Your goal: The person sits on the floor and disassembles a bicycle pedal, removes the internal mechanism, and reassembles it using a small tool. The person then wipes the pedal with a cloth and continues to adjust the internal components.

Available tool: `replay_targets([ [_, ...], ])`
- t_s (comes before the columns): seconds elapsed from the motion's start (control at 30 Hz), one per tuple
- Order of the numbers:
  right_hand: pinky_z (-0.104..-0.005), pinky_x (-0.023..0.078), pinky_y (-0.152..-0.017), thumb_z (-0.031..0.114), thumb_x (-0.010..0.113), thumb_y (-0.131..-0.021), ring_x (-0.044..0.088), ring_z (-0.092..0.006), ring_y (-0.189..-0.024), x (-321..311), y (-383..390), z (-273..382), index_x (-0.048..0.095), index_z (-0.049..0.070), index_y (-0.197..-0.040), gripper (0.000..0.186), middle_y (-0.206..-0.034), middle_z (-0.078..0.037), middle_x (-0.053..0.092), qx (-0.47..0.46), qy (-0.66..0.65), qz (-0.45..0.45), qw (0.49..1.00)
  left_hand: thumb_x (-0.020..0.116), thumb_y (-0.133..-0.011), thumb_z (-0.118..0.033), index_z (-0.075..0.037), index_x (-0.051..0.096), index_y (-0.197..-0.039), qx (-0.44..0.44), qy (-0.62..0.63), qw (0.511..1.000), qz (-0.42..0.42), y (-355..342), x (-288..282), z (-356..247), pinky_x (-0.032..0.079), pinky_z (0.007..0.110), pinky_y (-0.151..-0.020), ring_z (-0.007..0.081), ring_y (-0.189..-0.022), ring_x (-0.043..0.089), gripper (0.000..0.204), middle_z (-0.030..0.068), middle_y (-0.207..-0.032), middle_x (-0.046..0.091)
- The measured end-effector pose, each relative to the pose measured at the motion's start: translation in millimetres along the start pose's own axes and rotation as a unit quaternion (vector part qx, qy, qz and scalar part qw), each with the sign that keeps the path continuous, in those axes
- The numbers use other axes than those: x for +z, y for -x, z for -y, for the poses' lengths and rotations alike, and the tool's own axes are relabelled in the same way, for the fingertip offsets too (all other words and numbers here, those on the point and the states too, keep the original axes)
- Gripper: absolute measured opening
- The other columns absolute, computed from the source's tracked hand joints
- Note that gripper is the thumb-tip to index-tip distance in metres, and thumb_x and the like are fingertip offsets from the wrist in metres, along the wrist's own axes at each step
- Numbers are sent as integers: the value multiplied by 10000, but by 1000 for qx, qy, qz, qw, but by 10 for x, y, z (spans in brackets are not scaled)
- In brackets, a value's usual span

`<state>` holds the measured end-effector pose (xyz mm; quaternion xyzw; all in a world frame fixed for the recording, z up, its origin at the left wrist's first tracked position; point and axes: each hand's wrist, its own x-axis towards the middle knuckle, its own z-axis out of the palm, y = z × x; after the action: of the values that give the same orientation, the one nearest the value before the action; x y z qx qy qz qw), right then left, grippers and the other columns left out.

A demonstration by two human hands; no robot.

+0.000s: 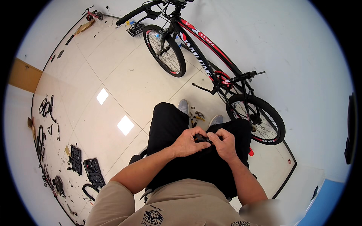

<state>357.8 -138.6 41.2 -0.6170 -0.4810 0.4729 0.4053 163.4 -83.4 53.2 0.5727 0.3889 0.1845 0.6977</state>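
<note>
My left hand (189,143) and my right hand (224,147) meet above my lap, fingers bent and pinching a small dark part (201,138), too hidden to make out. In front of me a black-and-red bicycle (201,37) stands along the white wall, its seat post (247,75) bare of a saddle. A hammer (199,115) and other hand tools lie on the floor between my feet, near the bicycle's crank.
Open black tool cases (76,160) lie on the tiled floor (102,120) to my left, beside several loose bicycle parts (48,107). A black wire basket (135,29) sits behind the front wheel. A small red bike (94,15) stands far back.
</note>
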Motion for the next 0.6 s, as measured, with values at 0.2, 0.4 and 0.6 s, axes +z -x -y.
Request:
replay_targets([
  [0.2, -234, 441, -636, 135, 688, -936, 527, -50, -696, 70, 8, 186, 637, 6, -813, 186, -730, 8, 623, -15, -130, -11, 991, 798, -859, -125, -28, 620, -987, -3, 9, 1000, -4, 9, 5, -49, 502, 241, -592, 86, -664, 635, 240, 33, -795, 650],
  [0.4, -237, 453, -660, 133, 683, -940, 539, -58, -717, -25, -14, -25, 658, 2, -923, 135, -795, 14, 639, -31, -47, 35, 998, 799, -855, -118, -25, 622, -986, -11, 20, 1000, -3, 3, 0, -46, 504, 239, -592, 88, -663, 639, 240, 34, -794, 651],
  [0.6, -223, 451, -657, 114, 683, -938, 539, -48, -723, -4, -4, 32, 659, -5, -939, 121, -810, 8, 641, 11, -119, 14, 993, 789, -863, -107, -28, 620, -987, -2, 33, 999, 3, -14, -1, 3, 504, 240, -592, 88, -659, 637, 224, 34, -797, 654],
])
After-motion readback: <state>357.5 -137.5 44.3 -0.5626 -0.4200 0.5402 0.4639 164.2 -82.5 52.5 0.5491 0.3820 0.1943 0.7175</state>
